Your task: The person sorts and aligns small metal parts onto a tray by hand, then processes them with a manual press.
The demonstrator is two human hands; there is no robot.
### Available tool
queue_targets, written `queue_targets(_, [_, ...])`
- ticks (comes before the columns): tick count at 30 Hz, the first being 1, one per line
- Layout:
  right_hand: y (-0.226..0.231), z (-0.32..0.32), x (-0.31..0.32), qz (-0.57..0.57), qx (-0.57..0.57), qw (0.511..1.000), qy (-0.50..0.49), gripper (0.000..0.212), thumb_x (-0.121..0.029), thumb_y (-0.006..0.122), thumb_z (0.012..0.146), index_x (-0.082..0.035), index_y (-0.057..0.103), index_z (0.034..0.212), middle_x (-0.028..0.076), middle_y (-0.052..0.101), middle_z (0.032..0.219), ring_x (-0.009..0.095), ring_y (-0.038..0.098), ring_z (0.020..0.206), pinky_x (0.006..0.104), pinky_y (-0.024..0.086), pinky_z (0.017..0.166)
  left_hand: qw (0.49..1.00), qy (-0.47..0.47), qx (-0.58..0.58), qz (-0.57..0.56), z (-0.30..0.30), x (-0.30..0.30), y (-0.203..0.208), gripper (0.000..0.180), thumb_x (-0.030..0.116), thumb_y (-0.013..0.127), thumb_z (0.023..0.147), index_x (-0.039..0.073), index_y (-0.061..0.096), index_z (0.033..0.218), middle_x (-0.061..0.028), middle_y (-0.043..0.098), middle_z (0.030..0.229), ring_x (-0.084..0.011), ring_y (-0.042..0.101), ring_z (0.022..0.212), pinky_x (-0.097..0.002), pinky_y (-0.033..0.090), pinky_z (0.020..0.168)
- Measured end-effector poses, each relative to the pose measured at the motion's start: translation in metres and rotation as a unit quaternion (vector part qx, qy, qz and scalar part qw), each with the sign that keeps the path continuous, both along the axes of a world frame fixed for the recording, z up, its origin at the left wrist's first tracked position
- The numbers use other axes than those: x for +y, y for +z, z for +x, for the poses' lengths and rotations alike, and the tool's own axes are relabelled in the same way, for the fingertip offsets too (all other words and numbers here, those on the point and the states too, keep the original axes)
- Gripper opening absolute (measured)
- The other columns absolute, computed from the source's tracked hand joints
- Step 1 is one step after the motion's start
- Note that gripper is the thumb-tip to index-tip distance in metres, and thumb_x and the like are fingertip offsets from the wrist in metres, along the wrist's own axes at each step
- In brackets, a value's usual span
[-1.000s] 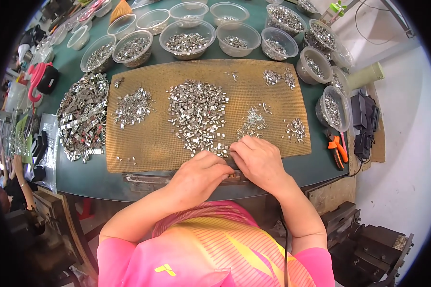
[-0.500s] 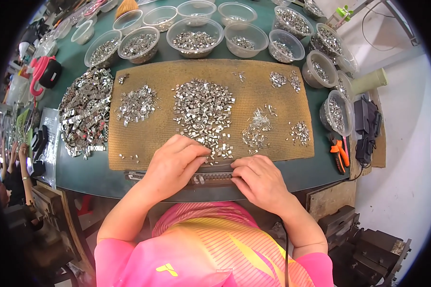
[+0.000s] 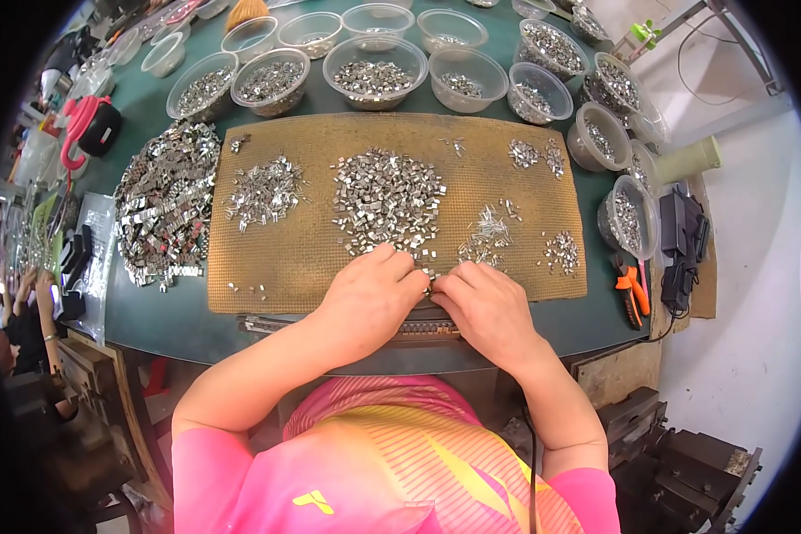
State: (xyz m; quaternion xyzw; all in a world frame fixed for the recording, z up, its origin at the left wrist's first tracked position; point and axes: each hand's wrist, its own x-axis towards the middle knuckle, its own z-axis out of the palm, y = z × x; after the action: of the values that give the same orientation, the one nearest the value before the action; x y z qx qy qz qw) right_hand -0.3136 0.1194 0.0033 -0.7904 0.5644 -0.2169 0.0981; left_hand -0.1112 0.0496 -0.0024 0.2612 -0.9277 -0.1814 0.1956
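By a white wall (image 3: pixel 748 276), a green table (image 3: pixel 178 325) bears metal pieces (image 3: pixel 387 200).

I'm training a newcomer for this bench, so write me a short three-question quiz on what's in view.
1. Which tool lies to the right of the tan mat?
A) scissors
B) orange-handled pliers
C) a hammer
2. True or false: the fingertips of the left hand and the right hand are close together near the mat's front edge.
3. Fill in the blank: the big heap of metal parts on the table lies to the ____ of the mat.

Key: 1. B; 2. true; 3. left.
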Motion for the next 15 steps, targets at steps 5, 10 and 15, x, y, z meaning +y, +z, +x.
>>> queue_targets(5, [0.000, -0.005, -0.004, -0.009, 0.000, 1.000, 0.016, 0.016, -0.015, 0.075, 0.085, -0.008, 0.060, 0.089, 0.006, 0.056, 0.085, 0.027, 0.062, 0.082, 0.0406, 0.052, 0.070, 1.000, -0.013, -0.005, -0.024, -0.007, -0.002, -0.004, 0.010, 0.011, 0.073, 0.084, 0.008, 0.065, 0.090, -0.0071, 0.056, 0.088, -0.0282, 0.057, 0.089, -0.0391, 0.052, 0.081])
queue_targets(10, [0.006, -0.005, -0.001, -0.023, 0.036, 0.999, 0.014, 0.016, -0.015, 0.074, 0.086, -0.008, 0.059, 0.088, 0.006, 0.056, 0.085, 0.026, 0.062, 0.080, 0.0399, 0.053, 0.069, 1.000, -0.010, 0.017, -0.005, -0.007, -0.004, -0.007, 0.013, 0.011, 0.073, 0.084, 0.007, 0.064, 0.092, -0.0080, 0.057, 0.089, -0.0289, 0.058, 0.091, -0.0394, 0.052, 0.081])
queue_targets(15, [0.010, -0.011, -0.001, -0.001, 0.013, 1.000, 0.012, 0.010, -0.011, 0.074, 0.088, -0.007, 0.066, 0.094, 0.006, 0.063, 0.087, 0.028, 0.065, 0.081, 0.0398, 0.052, 0.069, 0.997, 0.007, 0.059, 0.040, 0.000, -0.007, 0.003, 0.013, 0.007, 0.072, 0.085, 0.005, 0.061, 0.093, -0.0092, 0.060, 0.089, -0.0301, 0.060, 0.088, -0.0411, 0.051, 0.077])
